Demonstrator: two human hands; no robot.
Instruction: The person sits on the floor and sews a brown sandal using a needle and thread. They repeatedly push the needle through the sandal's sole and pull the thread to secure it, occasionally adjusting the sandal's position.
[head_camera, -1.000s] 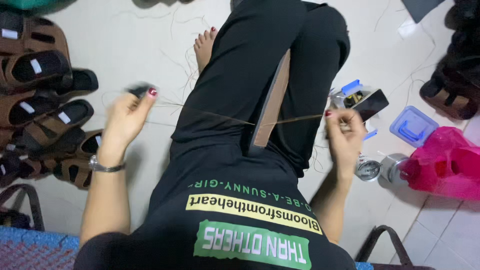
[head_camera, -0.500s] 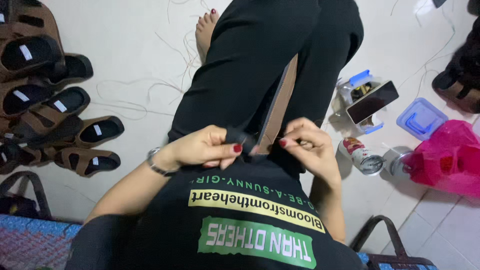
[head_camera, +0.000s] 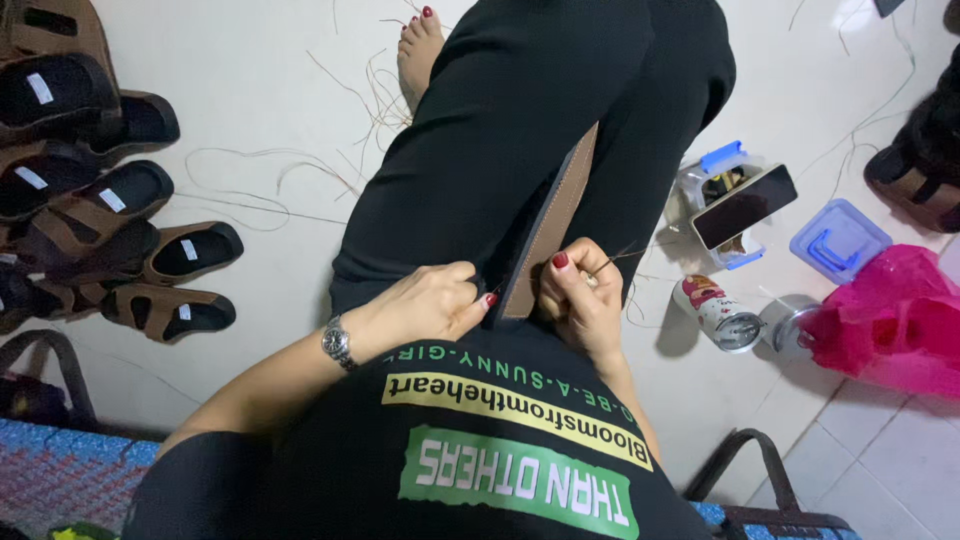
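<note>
A brown shoe sole (head_camera: 553, 218) stands on edge between my knees, clamped by my black trousers. My left hand (head_camera: 428, 302) rests on my lap with its fingertips pressed against the sole's near end. My right hand (head_camera: 580, 298) grips the same end from the right side, thumb on the sole's edge, and pinches a thin needle with thread (head_camera: 612, 262) between its fingers. A wristwatch (head_camera: 337, 343) is on my left wrist.
Rows of brown sandals (head_camera: 100, 220) lie on the floor at the left. Loose threads (head_camera: 300, 170) trail over the tiles. At the right are a phone (head_camera: 744, 205) on a clear box, a blue lid (head_camera: 838, 240), a can (head_camera: 716, 312) and a pink bag (head_camera: 895, 315).
A second ago both hands were spread wide, pulling a thread taut. They came together at the sole's near end and now hold it there.
</note>
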